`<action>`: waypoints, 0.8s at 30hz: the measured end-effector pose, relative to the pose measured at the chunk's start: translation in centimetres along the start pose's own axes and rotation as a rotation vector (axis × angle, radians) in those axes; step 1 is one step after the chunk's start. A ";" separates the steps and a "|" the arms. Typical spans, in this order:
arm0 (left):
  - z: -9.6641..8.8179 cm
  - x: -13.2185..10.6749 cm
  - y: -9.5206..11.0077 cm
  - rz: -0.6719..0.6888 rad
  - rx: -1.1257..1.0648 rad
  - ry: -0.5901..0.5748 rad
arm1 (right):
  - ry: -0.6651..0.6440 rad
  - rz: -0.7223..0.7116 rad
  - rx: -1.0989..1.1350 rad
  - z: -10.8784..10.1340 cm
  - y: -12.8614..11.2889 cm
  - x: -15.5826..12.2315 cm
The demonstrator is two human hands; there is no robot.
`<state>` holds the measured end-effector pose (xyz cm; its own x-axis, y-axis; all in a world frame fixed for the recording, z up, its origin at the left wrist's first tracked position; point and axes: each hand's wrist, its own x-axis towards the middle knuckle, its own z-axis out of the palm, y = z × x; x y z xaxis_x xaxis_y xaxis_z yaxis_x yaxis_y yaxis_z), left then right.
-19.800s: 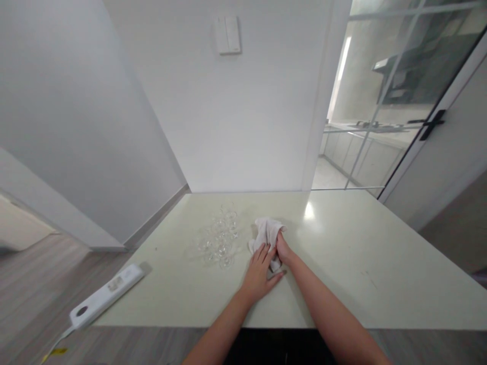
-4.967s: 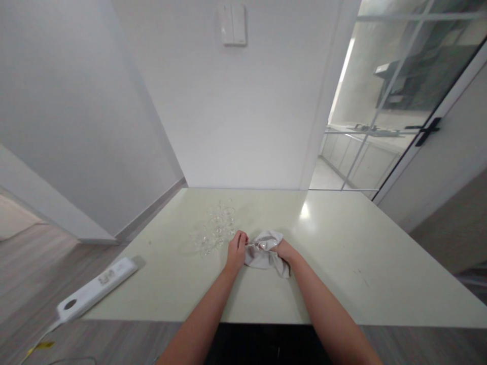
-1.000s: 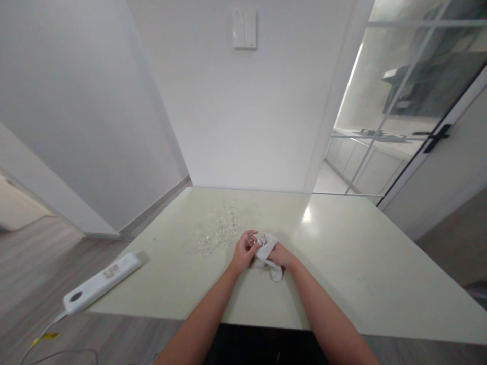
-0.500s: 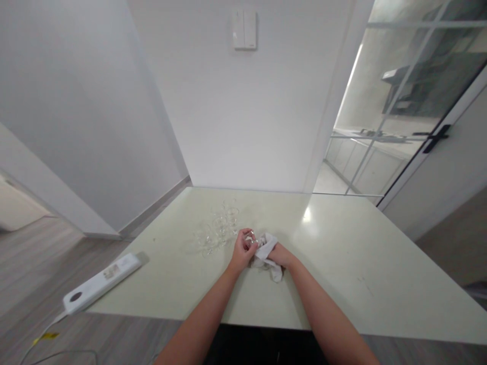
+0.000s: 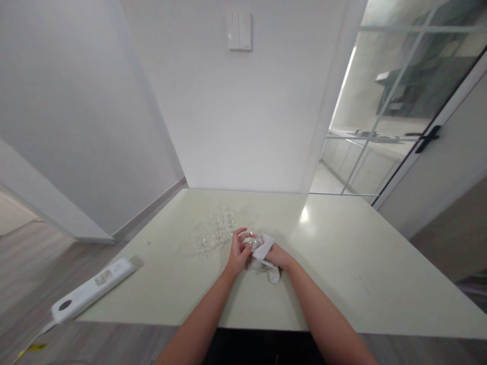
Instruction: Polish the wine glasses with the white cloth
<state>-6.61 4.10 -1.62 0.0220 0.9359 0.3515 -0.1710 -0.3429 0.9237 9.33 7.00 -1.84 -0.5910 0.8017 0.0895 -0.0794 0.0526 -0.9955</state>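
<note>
Over the table (image 5: 361, 263), clear of edges (image 5: 342, 332) — left fingers (image 5: 238, 231) hold glass (image 5: 252, 243).

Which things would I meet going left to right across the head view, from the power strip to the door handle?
Power strip, clear glasses, left hand, pale cloth, right hand, black door handle.

The left hand (image 5: 237, 254), earlier on the cloth (image 5: 265, 247), now holds a clear glass (image 5: 251, 243).
</note>
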 end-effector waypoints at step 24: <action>0.4 -0.1 0.4 0.004 0.181 0.061 | 0.051 0.023 -0.055 0.0 -0.7 -0.4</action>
<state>-6.25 3.85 -1.25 -0.0389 0.9357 0.3506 0.0095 -0.3505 0.9365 9.60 6.63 -1.22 -0.5507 0.8321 0.0663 -0.0212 0.0654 -0.9976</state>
